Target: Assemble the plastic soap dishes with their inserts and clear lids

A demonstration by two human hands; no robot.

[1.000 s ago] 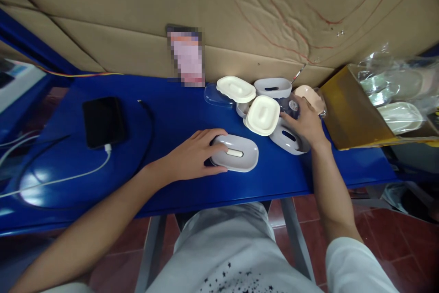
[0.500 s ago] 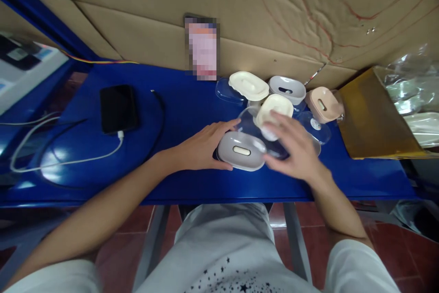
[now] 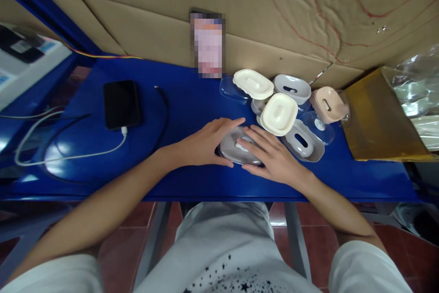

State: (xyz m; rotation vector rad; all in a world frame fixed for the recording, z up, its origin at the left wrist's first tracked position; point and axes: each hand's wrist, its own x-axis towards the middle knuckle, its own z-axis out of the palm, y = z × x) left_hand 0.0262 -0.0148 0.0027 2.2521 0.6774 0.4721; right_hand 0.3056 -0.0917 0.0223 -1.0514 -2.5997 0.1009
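A grey oval dish (image 3: 233,146) rests near the front edge of the blue table, with a clear lid (image 3: 243,143) over its top. My left hand (image 3: 209,144) curves around the dish's left side, thumb and fingers gripping it. Spread over the lid and the dish's right side are the fingers of my right hand (image 3: 274,158). Close behind lie a cream rounded piece (image 3: 279,114) and a larger cream oval piece (image 3: 254,84). Just right of my right hand sits another grey dish (image 3: 317,151) with a slotted grey piece in it.
Farther back are a grey slotted dish (image 3: 292,88), a pink dish (image 3: 328,104) and clear lids (image 3: 320,130). At right stands a taped box (image 3: 384,119). A phone (image 3: 208,44) leans at the back; a black device (image 3: 122,103) with cables lies left.
My right hand has moved left, and the clear lid now covers the grey dish. The cream rounded piece and the grey dish at right are now uncovered. The view has shifted slightly.
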